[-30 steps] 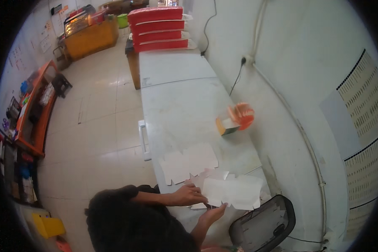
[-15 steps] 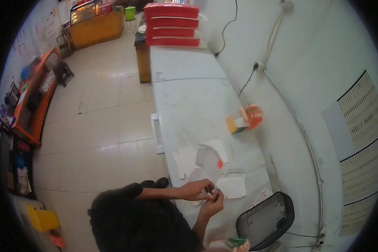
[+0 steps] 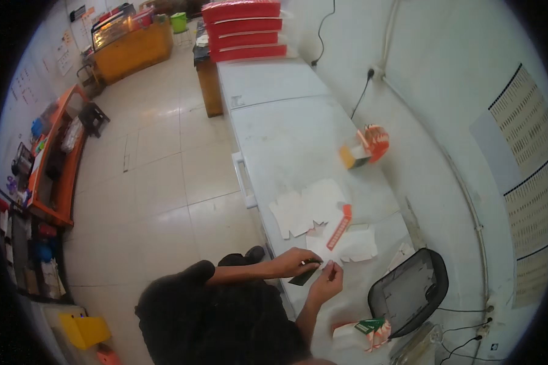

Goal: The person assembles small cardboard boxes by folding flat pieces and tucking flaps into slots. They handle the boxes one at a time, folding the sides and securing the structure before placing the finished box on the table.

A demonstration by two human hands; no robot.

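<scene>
My left hand point(image 3: 298, 263) and my right hand point(image 3: 329, 281) come together over the white worktop, fingers closed on the edges of a thin folding-carton blank. The blank has a red strip point(image 3: 339, 229) sticking out beyond my fingers and a dark green panel point(image 3: 302, 278) hanging below my left hand. Where exactly the fingertips pinch it is too small to make out. Flat white carton blanks point(image 3: 310, 207) overlap on the worktop just past my hands. Another white blank point(image 3: 358, 243) lies to the right of the strip.
On the worktop point(image 3: 286, 134), a stack of orange-and-white folded cartons point(image 3: 374, 143) leans near the wall. Similar cartons point(image 3: 365, 333) lie near my right forearm. A black-rimmed tray-like object point(image 3: 411, 289) rests at the right. Red packs point(image 3: 243, 30) are piled at the far end.
The blank in my hands has turned, so its red strip and green panel now show. The view has shifted, and more of the cartons near my right forearm is visible.
</scene>
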